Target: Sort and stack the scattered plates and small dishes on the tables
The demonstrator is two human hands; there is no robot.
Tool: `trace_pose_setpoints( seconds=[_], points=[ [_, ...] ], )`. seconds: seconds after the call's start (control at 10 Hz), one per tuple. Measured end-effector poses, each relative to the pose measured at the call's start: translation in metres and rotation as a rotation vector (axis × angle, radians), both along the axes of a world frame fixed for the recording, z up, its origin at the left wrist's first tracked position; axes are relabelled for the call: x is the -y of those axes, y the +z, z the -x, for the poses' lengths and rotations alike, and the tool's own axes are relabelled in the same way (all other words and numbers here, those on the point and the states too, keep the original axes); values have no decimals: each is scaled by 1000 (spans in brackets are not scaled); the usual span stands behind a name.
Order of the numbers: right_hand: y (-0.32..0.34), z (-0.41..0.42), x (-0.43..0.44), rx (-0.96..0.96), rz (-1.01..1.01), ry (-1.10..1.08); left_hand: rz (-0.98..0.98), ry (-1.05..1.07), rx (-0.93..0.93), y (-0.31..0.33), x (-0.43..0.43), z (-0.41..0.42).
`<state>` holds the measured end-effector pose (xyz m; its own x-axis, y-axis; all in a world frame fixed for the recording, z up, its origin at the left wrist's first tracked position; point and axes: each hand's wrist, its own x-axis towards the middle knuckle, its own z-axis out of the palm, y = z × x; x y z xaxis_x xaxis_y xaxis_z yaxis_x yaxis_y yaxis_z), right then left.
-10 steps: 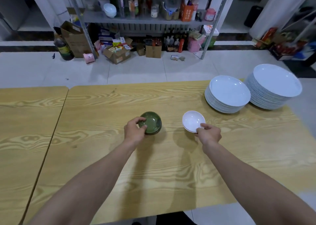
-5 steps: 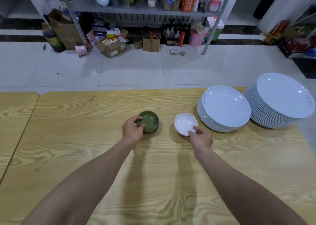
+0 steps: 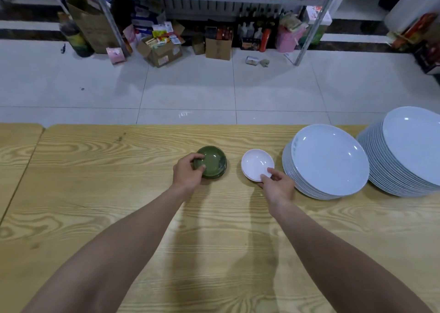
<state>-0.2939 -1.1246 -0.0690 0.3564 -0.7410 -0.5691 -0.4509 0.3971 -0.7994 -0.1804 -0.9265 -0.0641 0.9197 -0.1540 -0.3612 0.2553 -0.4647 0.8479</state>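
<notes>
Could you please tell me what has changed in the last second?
The left hand moved the green dishes, and the right hand the white dish, toward the far edge of the table, level with the plate stacks. Both grips and the stacks stayed unchanged.

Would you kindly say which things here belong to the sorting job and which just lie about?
Job: green dish stack, gripped by left hand; white small dishes, pinched by right hand; smaller plate stack; larger plate stack.
Lying about: open cardboard box; closed brown box; bottles under the shelf.
</notes>
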Motion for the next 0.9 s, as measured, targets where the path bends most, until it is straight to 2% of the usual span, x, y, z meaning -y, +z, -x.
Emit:
trace_pose_setpoints(
  seconds=[0.4, 0.6, 0.7, 0.8, 0.9],
  points=[
    [4, -2, -1, 45, 6, 32, 99, -23, 3, -3, 2, -2],
    [12, 12, 0, -17, 86, 311, 147, -43, -33, -2, 3, 0],
    [21, 25, -5, 8, 167, 411, 113, -73, -18, 3, 2, -1],
    [28, 56, -16, -18, 215, 397, 16, -148, 39, 9, -2, 0],
    [35, 101, -41, 58, 275, 266, -279, -238, 261, 26, -8, 6]
  ],
)
